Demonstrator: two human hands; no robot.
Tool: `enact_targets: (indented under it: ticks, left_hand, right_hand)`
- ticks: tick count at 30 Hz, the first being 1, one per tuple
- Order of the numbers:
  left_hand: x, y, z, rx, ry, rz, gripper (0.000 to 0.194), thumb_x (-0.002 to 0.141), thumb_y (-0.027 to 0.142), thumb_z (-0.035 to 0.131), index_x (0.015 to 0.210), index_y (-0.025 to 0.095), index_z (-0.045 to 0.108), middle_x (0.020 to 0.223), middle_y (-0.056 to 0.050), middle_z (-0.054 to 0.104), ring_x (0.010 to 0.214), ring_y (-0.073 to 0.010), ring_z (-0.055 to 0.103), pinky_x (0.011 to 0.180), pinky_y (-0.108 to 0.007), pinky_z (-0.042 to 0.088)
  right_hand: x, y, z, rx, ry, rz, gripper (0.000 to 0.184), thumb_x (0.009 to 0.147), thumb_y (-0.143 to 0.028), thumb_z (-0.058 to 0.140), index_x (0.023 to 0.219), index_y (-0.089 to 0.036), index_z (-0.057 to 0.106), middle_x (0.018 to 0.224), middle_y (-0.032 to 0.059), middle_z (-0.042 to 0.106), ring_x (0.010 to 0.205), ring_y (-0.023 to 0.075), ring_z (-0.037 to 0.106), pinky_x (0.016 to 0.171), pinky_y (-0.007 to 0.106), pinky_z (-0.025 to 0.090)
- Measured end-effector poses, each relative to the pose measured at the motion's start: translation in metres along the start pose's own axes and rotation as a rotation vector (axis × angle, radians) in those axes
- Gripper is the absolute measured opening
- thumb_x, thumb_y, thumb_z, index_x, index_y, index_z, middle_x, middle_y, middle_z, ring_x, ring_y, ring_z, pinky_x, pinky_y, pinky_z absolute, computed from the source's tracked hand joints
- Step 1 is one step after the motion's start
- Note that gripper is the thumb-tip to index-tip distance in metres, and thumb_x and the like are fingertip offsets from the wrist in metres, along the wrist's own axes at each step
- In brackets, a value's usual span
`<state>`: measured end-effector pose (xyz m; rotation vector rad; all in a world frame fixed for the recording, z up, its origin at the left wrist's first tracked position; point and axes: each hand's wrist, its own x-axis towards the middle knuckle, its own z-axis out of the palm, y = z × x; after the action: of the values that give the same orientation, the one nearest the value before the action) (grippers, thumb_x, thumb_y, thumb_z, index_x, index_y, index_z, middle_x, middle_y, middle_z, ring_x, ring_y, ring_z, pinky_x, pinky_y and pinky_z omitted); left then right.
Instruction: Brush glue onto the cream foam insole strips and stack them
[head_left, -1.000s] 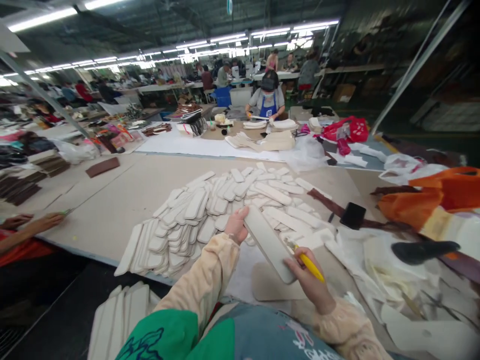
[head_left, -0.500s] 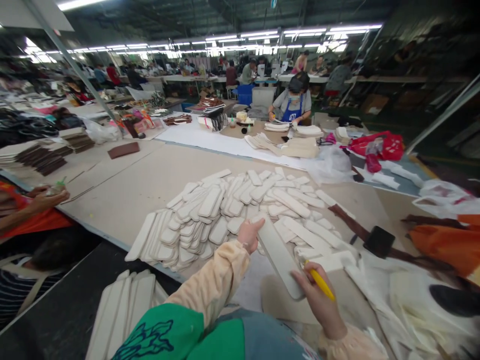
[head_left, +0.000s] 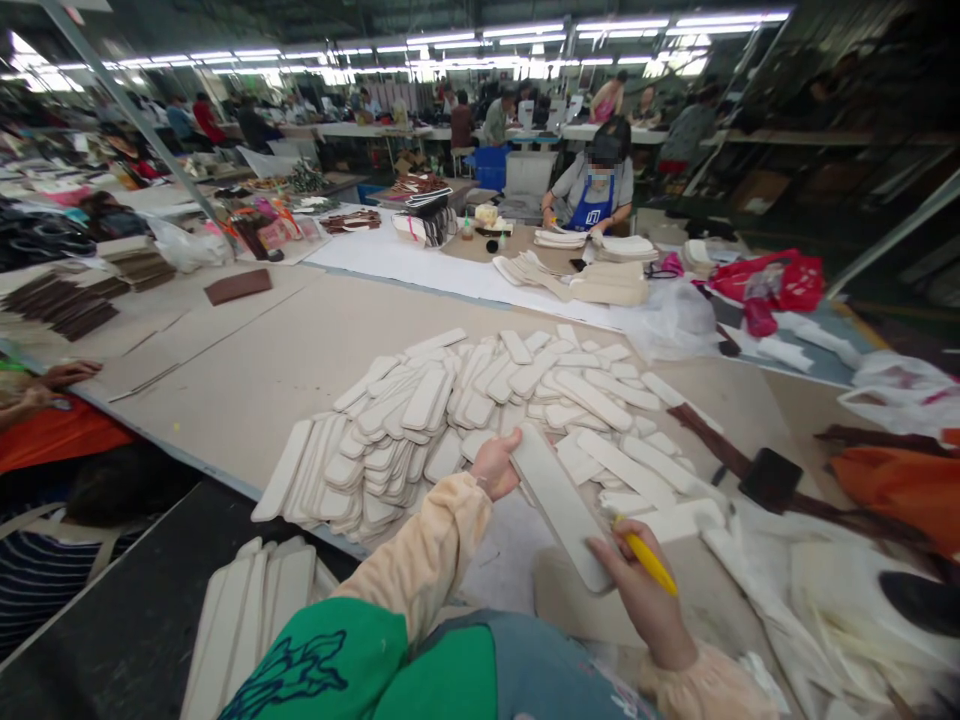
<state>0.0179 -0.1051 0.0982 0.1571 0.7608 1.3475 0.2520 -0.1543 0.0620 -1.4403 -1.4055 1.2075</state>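
Note:
A long off-white panel (head_left: 561, 505) with rounded corners is held slantwise over the table, between my two hands. My left hand (head_left: 495, 465) pinches its upper left end, thumb along the edge. My right hand (head_left: 646, 590) grips the lower right end with the thumb on top. The same hand also holds a slim yellow tool (head_left: 651, 562), whose working end is too hidden to identify. Just beyond my hands lies a large heap of similar off-white panels (head_left: 427, 400), part stacked and part scattered.
More panels (head_left: 251, 620) stand at lower left beside me. To the right lie a dark brown strap with a black square piece (head_left: 769, 480) and white sheeting (head_left: 810, 600). A co-worker in a blue apron (head_left: 592, 205) sits across the table; another person's arm (head_left: 45, 390) is at left.
The view has tilted down and turned slightly left. Both hands keep their hold on the panel, with hardly any movement. The person at left has shifted their hands.

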Motion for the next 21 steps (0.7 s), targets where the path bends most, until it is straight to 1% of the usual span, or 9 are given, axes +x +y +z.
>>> enact_targets:
  ticks: [2,3,6,8,13,18,21]
  left_hand:
    - [0.0,0.002,0.0,0.014,-0.016,0.001,0.03,0.075,0.038,0.069,0.085,0.009,0.064,0.087,-0.016,0.07,0.096,-0.0293,0.065,0.09,-0.043,0.05]
    - [0.0,0.001,0.0,0.026,-0.002,0.033,0.03,0.072,0.036,0.071,0.084,0.01,0.064,0.086,-0.014,0.07,0.094,-0.0283,0.065,0.09,-0.042,0.05]
    - [0.004,-0.005,-0.002,0.067,0.106,0.173,0.032,0.059,0.023,0.08,0.084,0.011,0.064,0.083,-0.009,0.071,0.089,-0.0245,0.066,0.087,-0.037,0.05]
    - [0.007,-0.012,-0.006,0.083,0.18,0.215,0.036,0.054,0.016,0.081,0.084,0.012,0.064,0.081,-0.007,0.071,0.087,-0.0228,0.066,0.086,-0.035,0.05]
    - [0.013,-0.022,-0.014,0.087,0.314,0.196,0.033,0.053,0.014,0.081,0.081,0.012,0.064,0.078,-0.006,0.071,0.078,-0.0197,0.066,0.079,-0.034,0.052]
    - [0.016,-0.024,-0.015,0.104,0.364,0.184,0.03,0.055,0.018,0.081,0.079,0.013,0.063,0.074,-0.005,0.07,0.075,-0.019,0.066,0.073,-0.032,0.053]
    - [0.017,-0.025,-0.016,0.12,0.391,0.158,0.028,0.058,0.022,0.08,0.077,0.014,0.062,0.071,-0.004,0.069,0.074,-0.0189,0.067,0.07,-0.03,0.053]
  right_hand:
    - [0.001,0.001,0.002,0.03,-0.011,0.024,0.043,0.063,-0.047,0.076,0.088,-0.026,0.048,0.064,-0.0063,0.047,0.056,0.0147,0.048,0.05,0.026,0.041]
    - [0.002,0.001,0.003,0.045,-0.018,0.033,0.044,0.063,-0.046,0.076,0.09,-0.027,0.047,0.066,-0.0059,0.048,0.058,0.0149,0.049,0.051,0.026,0.042]
    - [0.003,-0.001,0.005,0.075,-0.015,0.045,0.043,0.064,-0.044,0.077,0.092,-0.026,0.048,0.07,-0.0055,0.051,0.063,0.0148,0.051,0.056,0.026,0.044]
    - [0.003,0.0,0.006,0.09,0.002,0.051,0.043,0.064,-0.043,0.077,0.092,-0.026,0.048,0.07,-0.0056,0.051,0.064,0.0146,0.053,0.058,0.026,0.045]
    - [0.005,0.005,0.008,0.137,0.002,0.088,0.047,0.062,-0.043,0.078,0.093,-0.026,0.048,0.07,-0.0048,0.055,0.064,0.0161,0.055,0.057,0.027,0.046]
    - [0.005,0.005,0.011,0.178,-0.042,0.12,0.045,0.065,-0.042,0.076,0.095,-0.026,0.046,0.069,-0.0033,0.059,0.064,0.018,0.058,0.058,0.029,0.047]
    - [0.004,0.002,0.014,0.184,-0.059,0.13,0.044,0.066,-0.041,0.076,0.095,-0.026,0.047,0.068,-0.0032,0.06,0.063,0.0177,0.059,0.057,0.029,0.047]
